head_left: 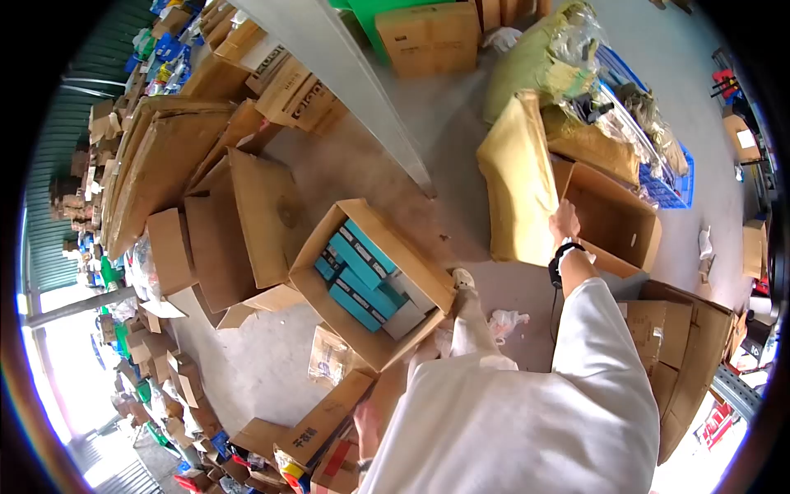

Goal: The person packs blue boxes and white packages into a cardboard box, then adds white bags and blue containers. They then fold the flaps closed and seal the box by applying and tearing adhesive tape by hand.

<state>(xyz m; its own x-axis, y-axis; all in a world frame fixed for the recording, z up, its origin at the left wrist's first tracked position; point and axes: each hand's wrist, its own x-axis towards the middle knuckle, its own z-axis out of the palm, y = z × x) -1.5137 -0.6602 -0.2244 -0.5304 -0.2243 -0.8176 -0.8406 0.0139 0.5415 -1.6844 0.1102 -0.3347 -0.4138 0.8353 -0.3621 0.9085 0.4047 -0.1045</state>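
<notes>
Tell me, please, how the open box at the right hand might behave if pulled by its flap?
The open box looks empty, so it is probably light and easy to slide. Its tall flap, at the right hand, is thin cardboard and would likely bend first.

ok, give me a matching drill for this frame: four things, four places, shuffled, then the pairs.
Things
1. right hand
2. left hand
3. teal packs
4. shoe

Places
A. inside the middle open box
B. at the edge of the open box on the right
C. by the near corner of the middle open box
D. at a brown carton low in the picture

Pairs: 1-B, 2-D, 3-A, 4-C
</notes>
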